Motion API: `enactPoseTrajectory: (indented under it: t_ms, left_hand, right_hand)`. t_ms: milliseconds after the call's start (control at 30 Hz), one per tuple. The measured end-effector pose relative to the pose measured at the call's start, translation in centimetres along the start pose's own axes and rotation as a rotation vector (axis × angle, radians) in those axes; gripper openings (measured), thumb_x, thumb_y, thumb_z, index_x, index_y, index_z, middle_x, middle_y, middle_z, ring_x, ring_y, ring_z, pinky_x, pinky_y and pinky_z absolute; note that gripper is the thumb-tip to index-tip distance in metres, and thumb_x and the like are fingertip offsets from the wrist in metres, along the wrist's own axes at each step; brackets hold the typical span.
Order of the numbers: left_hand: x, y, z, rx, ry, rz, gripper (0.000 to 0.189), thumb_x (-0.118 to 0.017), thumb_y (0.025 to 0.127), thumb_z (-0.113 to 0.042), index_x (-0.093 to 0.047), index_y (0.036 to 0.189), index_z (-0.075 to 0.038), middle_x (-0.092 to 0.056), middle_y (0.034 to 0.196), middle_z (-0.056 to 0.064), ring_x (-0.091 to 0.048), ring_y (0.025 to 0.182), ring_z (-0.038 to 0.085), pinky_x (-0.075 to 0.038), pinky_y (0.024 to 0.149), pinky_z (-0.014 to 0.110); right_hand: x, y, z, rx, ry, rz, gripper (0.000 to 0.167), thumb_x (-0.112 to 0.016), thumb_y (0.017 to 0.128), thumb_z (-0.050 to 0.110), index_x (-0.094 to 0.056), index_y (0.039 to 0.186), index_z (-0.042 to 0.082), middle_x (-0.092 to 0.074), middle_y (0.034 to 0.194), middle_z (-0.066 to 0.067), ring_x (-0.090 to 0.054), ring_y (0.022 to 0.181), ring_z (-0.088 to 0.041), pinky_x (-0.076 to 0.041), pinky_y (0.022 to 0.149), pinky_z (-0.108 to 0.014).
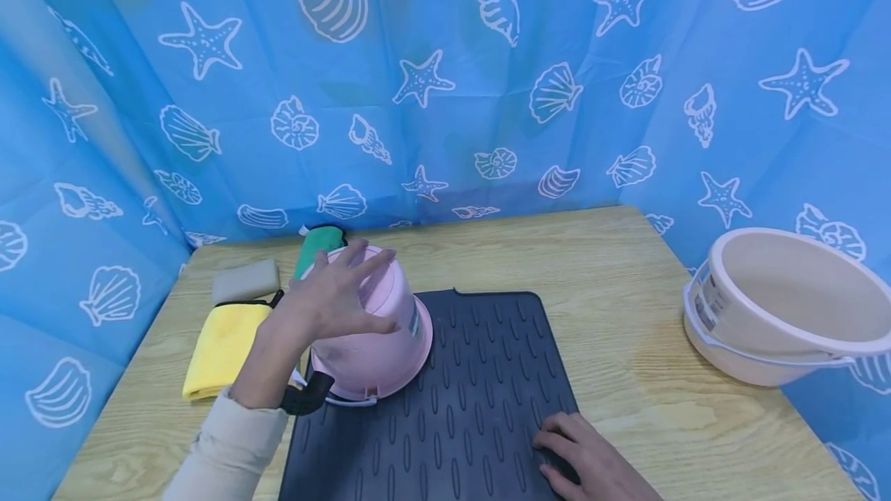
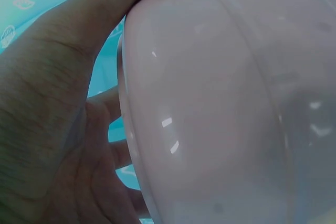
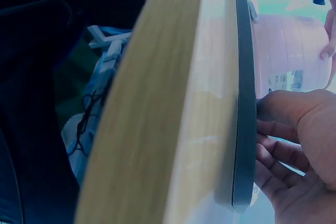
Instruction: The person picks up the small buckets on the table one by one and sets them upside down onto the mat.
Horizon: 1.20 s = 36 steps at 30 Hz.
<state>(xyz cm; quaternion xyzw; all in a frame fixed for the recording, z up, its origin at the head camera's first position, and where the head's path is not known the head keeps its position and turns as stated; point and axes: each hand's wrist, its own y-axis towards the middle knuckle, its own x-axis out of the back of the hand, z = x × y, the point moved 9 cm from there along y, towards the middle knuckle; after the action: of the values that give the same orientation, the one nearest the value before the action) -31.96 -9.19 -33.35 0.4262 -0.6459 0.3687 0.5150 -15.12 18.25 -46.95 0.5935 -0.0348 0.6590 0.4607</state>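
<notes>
A pink bucket (image 1: 362,362) stands upside down on a dark ridged mat (image 1: 480,377). My left hand (image 1: 337,296) holds it by its upturned base, fingers spread over the bottom and thumb along the side. In the left wrist view, the bucket wall (image 2: 205,93) fills most of the picture, with fingers partly hidden behind the base. At the mat's right side, near the front, rests my right hand (image 1: 585,458), its fingers loosely bent. The right wrist view shows that hand's fingertips touching the mat (image 3: 245,129).
Left of the bucket lie a folded yellow cloth (image 1: 226,346), a grey block (image 1: 245,281) and a green cloth (image 1: 316,250). A second, pale bucket (image 1: 745,323) stands upright at the table's right edge. Blue shell-patterned curtains (image 1: 418,138) surround the wooden table (image 1: 612,300).
</notes>
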Motion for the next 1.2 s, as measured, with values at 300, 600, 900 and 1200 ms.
enactPoseTrajectory:
  t_ms: [300,600,900,1200]
  left_hand:
    - [-0.3,0.0,-0.1,0.01,0.004,0.014,0.1,-0.074,0.071,-0.069,-0.033,0.157,-0.036,-0.018,0.165,0.01,-0.01,0.14,0.064,-0.022,0.091,0.086]
    - [1.1,-2.0,-0.4,-0.106,0.007,-0.14,0.091,-0.059,0.081,-0.077,-0.033,0.157,-0.034,-0.03,0.161,0.004,-0.023,0.145,0.047,-0.016,0.101,0.082]
    - [3.9,-6.1,-3.2,-0.345,-0.202,-0.55,0.065,-0.073,0.084,-0.044,-0.057,0.143,-0.022,-0.057,0.14,-0.003,-0.051,0.13,0.02,-0.042,0.103,0.052]
    - [1.4,-8.7,-5.0,-0.384,-0.4,-0.556,0.062,-0.078,0.084,-0.03,-0.057,0.142,-0.023,-0.055,0.137,-0.006,-0.05,0.127,0.016,-0.047,0.099,0.044]
  right_hand:
    - [0.0,0.0,0.0,0.002,-0.002,0.002,0.031,-0.084,0.077,0.012,-0.071,0.104,0.015,-0.054,0.107,0.01,-0.047,0.09,-0.003,-0.041,0.074,-0.014]
    - [-0.2,0.0,0.1,0.005,-0.007,0.018,0.03,-0.084,0.076,0.012,-0.071,0.103,0.015,-0.054,0.106,0.01,-0.047,0.089,-0.003,-0.042,0.073,-0.015]
    - [0.0,0.2,0.1,0.01,-0.006,0.004,0.029,-0.084,0.077,0.012,-0.071,0.103,0.015,-0.055,0.106,0.009,-0.049,0.089,-0.004,-0.043,0.074,-0.015]
    - [0.1,0.3,0.2,0.01,-0.004,0.002,0.029,-0.084,0.078,0.012,-0.071,0.104,0.015,-0.054,0.105,0.009,-0.048,0.089,-0.004,-0.042,0.073,-0.015]
